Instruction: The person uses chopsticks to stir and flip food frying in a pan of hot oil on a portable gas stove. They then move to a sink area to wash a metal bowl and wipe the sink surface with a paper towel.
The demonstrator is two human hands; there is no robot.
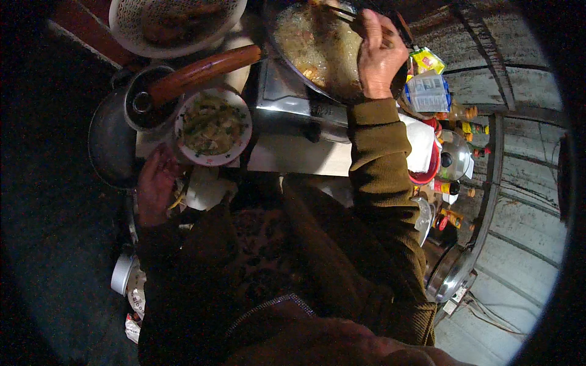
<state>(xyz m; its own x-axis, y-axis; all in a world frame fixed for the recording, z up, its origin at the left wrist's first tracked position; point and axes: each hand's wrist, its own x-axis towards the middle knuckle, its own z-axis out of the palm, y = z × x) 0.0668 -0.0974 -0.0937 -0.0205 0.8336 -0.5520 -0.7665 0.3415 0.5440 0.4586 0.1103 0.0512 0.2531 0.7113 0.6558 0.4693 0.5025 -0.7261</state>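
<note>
My right hand [382, 55] grips dark chopsticks [342, 13], their tips over a wok [289, 65] of bubbling, frothy liquid [293, 34]. Small golden pieces show near the wok's lower rim. The wok sits above a shiny metal stove [286, 98]. In shadow at the left, my left hand [158, 187] is beside a white bowl [247, 126] with a patterned rim. Cooked-looking green vegetables [213, 123] fill that bowl. Whether the left fingers touch the bowl or hold anything is too dark to tell.
A thick wooden handle [206, 73] slants from near the wok over a dark pot [151, 118]. A perforated light basket [120, 27] stands at top left. Seasoning packets [428, 91], a glass lid [453, 158], several bottles and a metal pot [446, 274] line the right wall.
</note>
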